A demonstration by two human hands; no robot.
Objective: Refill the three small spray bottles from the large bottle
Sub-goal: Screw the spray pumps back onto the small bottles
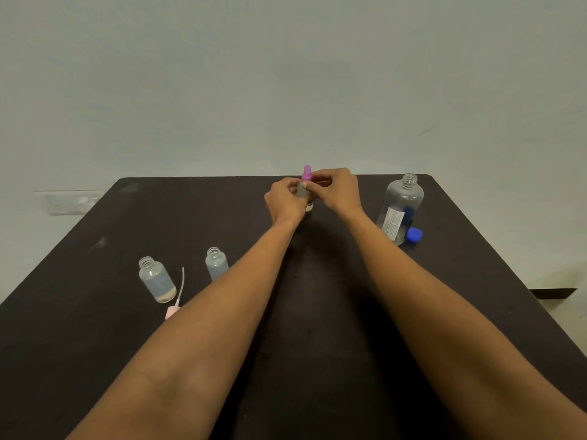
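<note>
Near the far edge of the dark table (333, 312) both hands meet on a small clear spray bottle (302, 193). My left hand (284, 201) grips its body. My right hand (336, 188) pinches its purple spray top (306, 174). Two more small clear bottles stand uncapped at the left: one (157, 279) with a little liquid, another (216, 263) partly hidden by my left forearm. A pink spray top with its dip tube (178, 296) lies between them. The large clear bottle (401, 208) stands uncapped at the right, its blue cap (414, 234) beside it.
A pale wall rises just behind the table's far edge. A white socket strip (71, 203) sits on the wall at the left. The table's right edge drops off close to the large bottle.
</note>
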